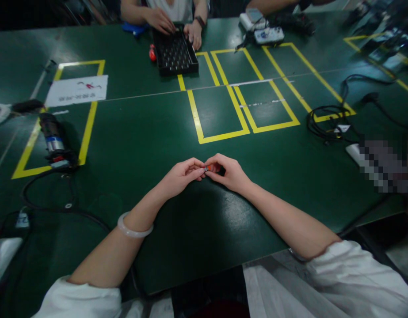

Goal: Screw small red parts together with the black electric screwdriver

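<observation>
Just above the green table (140,137), my left hand (183,176) and my right hand (229,172) meet fingertip to fingertip. Between them is a tiny orange and silver part (208,168), pinched from both sides. It is too small to name, and the fingers cover much of it. Both hands are closed in a pinch, thumb against fingers. A pale bangle sits on my left wrist. The hands are nearest to the yellow tape rectangle (224,136) lying beyond them on the table.
Across the table a co-worker's hands (160,21) are at a black tray (175,55) of small parts, beside a red object (152,53). A black and silver tool (56,141) with a cable lies left. Coiled black cable (326,123) lies right; a white device (269,35) stands behind.
</observation>
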Motion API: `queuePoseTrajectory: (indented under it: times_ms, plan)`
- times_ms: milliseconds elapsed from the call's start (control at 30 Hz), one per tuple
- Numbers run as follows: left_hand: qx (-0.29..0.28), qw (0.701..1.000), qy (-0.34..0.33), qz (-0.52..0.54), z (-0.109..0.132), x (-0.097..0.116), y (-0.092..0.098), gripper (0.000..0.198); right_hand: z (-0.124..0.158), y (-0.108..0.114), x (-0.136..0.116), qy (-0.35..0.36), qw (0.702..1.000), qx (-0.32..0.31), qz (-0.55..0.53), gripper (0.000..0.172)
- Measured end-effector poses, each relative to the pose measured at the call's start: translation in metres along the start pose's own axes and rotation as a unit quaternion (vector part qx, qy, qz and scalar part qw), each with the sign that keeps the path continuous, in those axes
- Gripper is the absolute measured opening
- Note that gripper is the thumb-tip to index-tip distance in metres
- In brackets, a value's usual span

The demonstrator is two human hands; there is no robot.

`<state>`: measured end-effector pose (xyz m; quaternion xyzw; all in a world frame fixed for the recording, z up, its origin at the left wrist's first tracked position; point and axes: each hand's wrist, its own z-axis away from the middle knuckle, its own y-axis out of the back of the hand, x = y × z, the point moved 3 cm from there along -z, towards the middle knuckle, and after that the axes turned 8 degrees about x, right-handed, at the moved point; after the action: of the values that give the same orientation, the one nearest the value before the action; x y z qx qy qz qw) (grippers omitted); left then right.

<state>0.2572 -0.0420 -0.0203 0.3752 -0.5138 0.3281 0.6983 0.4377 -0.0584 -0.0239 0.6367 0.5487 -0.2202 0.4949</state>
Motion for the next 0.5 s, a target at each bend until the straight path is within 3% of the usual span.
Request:
queuePoseTrajectory:
  times_ms: [167,267,500]
  plan:
    - [0.01,1.0,0.011,0.018,0.0001,-0.0013,-0.0006,0.032,0.0,0.0,0.0013,-0.04,0.999,-0.004,-0.023,0.018]
    - [0.017,0.999,0.015,0.025,-0.0001,-0.0022,-0.001,0.031,-0.0003,0.0009,0.0018,-0.059,0.998,-0.004,-0.028,0.011]
    - [0.032,0.999,0.001,0.023,0.0006,0.0003,-0.0003,0.034,-0.0017,0.0025,0.0004,-0.037,0.999,-0.001,-0.017,0.007]
